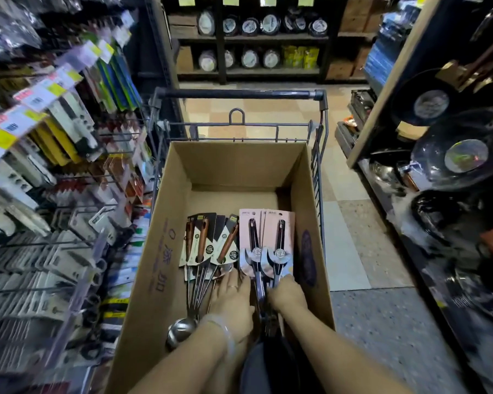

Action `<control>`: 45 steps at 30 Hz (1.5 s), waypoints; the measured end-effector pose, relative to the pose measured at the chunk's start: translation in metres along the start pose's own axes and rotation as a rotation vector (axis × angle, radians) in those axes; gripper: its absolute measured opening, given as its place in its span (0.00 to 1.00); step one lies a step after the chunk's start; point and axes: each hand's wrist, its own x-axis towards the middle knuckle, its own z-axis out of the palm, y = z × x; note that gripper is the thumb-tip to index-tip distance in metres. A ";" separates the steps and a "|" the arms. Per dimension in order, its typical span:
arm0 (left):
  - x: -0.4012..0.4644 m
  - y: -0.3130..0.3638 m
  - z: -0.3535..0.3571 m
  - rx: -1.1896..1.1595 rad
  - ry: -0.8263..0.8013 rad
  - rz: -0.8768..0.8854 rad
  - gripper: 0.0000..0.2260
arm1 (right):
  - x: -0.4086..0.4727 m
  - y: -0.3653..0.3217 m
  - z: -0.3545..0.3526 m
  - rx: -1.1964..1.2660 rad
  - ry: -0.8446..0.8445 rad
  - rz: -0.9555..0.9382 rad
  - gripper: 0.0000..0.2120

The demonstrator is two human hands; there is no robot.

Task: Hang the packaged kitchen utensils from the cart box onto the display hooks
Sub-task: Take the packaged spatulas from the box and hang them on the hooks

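Right hand (286, 292) grip on pink-card utensils (268, 245), left hand (234, 300) flat in box (165, 223)

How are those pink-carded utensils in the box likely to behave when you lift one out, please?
The pink-carded utensils overlap, so lifting one may drag its neighbour. The metal end probably outweighs the thin card, which could bend or swing if held by the top. The right hand is at the metal end, which probably gives steadier control.

Utensil packs (236, 245) in box (305, 177) in cart (239, 94)
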 end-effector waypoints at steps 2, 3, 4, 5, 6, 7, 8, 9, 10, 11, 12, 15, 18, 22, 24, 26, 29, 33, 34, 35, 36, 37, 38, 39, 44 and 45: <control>0.002 -0.003 0.003 0.008 -0.030 0.020 0.32 | 0.001 0.002 0.003 0.013 0.000 0.026 0.16; 0.003 -0.003 0.004 0.011 -0.041 0.028 0.31 | 0.001 0.003 0.004 0.012 -0.001 0.032 0.15; 0.004 -0.004 0.004 0.012 -0.047 0.034 0.31 | 0.001 0.003 0.004 0.006 0.003 0.032 0.14; 0.004 -0.005 0.004 0.010 -0.050 0.038 0.31 | 0.003 0.004 0.005 -0.002 -0.002 0.037 0.13; 0.005 -0.005 0.004 0.004 -0.053 0.040 0.30 | 0.004 0.004 0.005 0.018 -0.010 0.034 0.12; 0.006 -0.006 0.004 -0.003 -0.053 0.045 0.30 | 0.004 0.003 0.003 0.051 -0.017 0.034 0.11; 0.008 -0.006 0.003 -0.012 -0.053 0.051 0.29 | 0.005 0.003 0.003 0.086 -0.048 0.052 0.10; 0.009 -0.005 0.002 -0.027 -0.054 0.055 0.28 | 0.003 0.000 -0.002 0.187 -0.080 0.073 0.09; 0.010 -0.005 0.001 -0.054 -0.058 0.056 0.27 | 0.002 0.001 -0.004 0.246 -0.124 0.100 0.08; 0.012 -0.004 0.001 -0.093 -0.061 0.059 0.26 | -0.001 0.001 -0.007 0.344 -0.170 0.114 0.05; 0.013 -0.004 0.000 -0.140 -0.066 0.065 0.25 | -0.005 -0.001 -0.010 0.515 -0.179 0.115 0.06; 0.012 -0.003 -0.001 -0.302 -0.091 0.094 0.22 | -0.015 -0.001 -0.020 0.588 -0.192 0.026 0.15; 0.010 -0.001 -0.004 -0.552 -0.095 0.063 0.19 | -0.022 -0.015 -0.025 0.647 -0.173 -0.089 0.19; 0.013 -0.002 -0.017 -0.883 0.033 -0.024 0.14 | -0.024 -0.037 -0.027 0.681 -0.132 -0.205 0.20; 0.014 -0.006 -0.023 -0.944 0.082 -0.012 0.14 | -0.026 -0.047 -0.025 0.729 -0.156 -0.232 0.19; 0.014 -0.009 -0.028 -0.966 0.116 0.020 0.13 | -0.028 -0.056 -0.020 0.740 -0.193 -0.234 0.17; 0.013 -0.012 -0.033 -1.060 0.141 -0.004 0.14 | -0.030 -0.063 -0.015 0.750 -0.256 -0.247 0.14; 0.011 -0.019 -0.032 -1.122 0.131 -0.071 0.12 | -0.022 -0.055 -0.023 0.750 -0.198 -0.271 0.11; 0.011 -0.021 -0.030 -1.127 0.138 -0.095 0.13 | -0.017 -0.048 -0.024 0.705 -0.096 -0.246 0.10; 0.013 -0.024 -0.028 -1.136 0.140 -0.118 0.14 | -0.010 -0.039 -0.025 0.616 0.007 -0.202 0.07; 0.013 -0.025 -0.025 -1.141 0.138 -0.139 0.14 | -0.004 -0.029 -0.024 0.495 0.073 -0.141 0.05; 0.014 -0.027 -0.023 -1.142 0.132 -0.156 0.13 | 0.002 -0.019 -0.022 0.371 0.087 -0.063 0.09; 0.014 -0.027 -0.021 -1.143 0.122 -0.167 0.13 | 0.010 -0.008 -0.017 0.285 0.058 0.003 0.16; 0.014 -0.028 -0.018 -1.149 0.109 -0.170 0.12 | 0.016 0.001 -0.011 0.246 0.006 0.061 0.20; 0.011 -0.026 -0.013 -1.163 0.056 -0.156 0.10 | 0.036 0.026 0.017 0.391 -0.108 0.193 0.11; 0.011 -0.026 -0.013 -1.168 0.052 -0.157 0.11 | 0.041 0.030 0.023 0.397 -0.095 0.187 0.14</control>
